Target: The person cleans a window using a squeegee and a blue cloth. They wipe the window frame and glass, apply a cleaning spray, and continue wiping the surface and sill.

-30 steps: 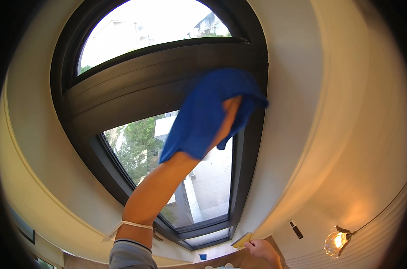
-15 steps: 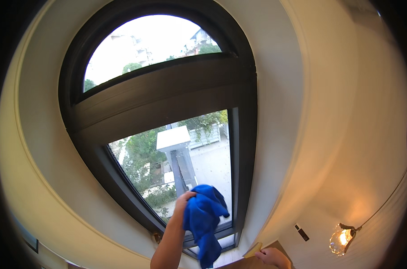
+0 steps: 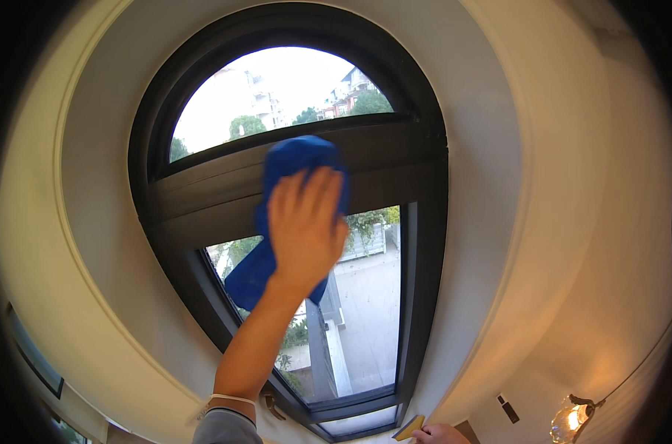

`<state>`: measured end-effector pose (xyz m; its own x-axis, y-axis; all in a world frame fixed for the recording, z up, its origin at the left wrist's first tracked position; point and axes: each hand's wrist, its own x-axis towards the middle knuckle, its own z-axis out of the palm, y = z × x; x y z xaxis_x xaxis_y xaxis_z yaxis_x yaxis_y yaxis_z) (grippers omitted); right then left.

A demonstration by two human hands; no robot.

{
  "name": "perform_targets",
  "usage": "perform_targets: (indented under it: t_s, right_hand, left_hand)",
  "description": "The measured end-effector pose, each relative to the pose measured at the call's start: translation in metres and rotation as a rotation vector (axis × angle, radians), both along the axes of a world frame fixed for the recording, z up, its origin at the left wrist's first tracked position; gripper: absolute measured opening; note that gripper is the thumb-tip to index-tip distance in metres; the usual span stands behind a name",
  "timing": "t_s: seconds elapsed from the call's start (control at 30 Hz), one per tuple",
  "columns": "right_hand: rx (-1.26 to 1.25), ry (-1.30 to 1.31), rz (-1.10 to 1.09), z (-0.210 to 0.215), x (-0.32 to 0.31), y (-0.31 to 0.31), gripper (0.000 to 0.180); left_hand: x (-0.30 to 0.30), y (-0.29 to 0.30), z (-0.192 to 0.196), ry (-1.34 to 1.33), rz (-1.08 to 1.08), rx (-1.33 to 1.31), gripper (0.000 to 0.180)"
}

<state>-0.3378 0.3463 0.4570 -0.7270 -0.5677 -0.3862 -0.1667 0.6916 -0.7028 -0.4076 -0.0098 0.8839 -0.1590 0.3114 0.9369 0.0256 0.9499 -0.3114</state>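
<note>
Now the left hand is up at the dark crossbar of the window, the blue cloth beneath it. Half a second ago that hand was low, by the bottom of the lower pane, with the cloth bunched and dangling from its fingers. At present the fingers lie extended and slightly apart over the cloth, the palm flat rather than clenched; whether any fold is pinched underneath, one cannot tell. The cloth spreads over the middle of the crossbar, and its loose end hangs to the lower left across the pane. A second ago it covered the bar's right end instead.

The right hand has hardly changed: at the lower edge, partly cut off, it grasps the same yellow flat tool just beside the window's foot. A pale band circles the left wrist above a grey sleeve. The arched pane and the lit lamp both sit lower in view than half a second ago.
</note>
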Motion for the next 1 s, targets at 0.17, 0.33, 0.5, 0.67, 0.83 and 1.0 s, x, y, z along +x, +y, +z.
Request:
perform_targets:
  t_s: [0.17,0.33,0.5,0.67,0.83,1.0]
  right_hand:
    - [-0.138,0.077,0.068,-0.042,-0.011,-0.009,0.045]
    - [-0.021,0.142,0.211,0.011,-0.015,-0.059,0.048]
    - [-0.112,0.098,0.161,-0.01,-0.019,-0.052,0.055]
    - [-0.084,0.051,0.114,-0.075,-0.029,-0.028,0.056]
    - [-0.076,0.083,0.165,-0.05,-0.025,0.006,0.051]
    - [-0.108,0.086,0.176,-0.069,-0.039,-0.03,0.046]
  left_hand:
    - [-0.07,0.083,0.018,-0.115,-0.22,-0.164,0.054]
    - [-0.106,0.096,0.016,0.008,-0.297,-0.201,0.049]
    - [-0.05,0.051,0.012,0.015,-0.193,-0.077,0.058]
    - [0.03,-0.052,-0.003,0.256,0.048,0.097,0.057]
    - [-0.006,-0.01,0.0,0.069,0.109,0.139,0.056]
    - [-0.099,0.111,0.02,-0.08,-0.233,-0.037,0.039]
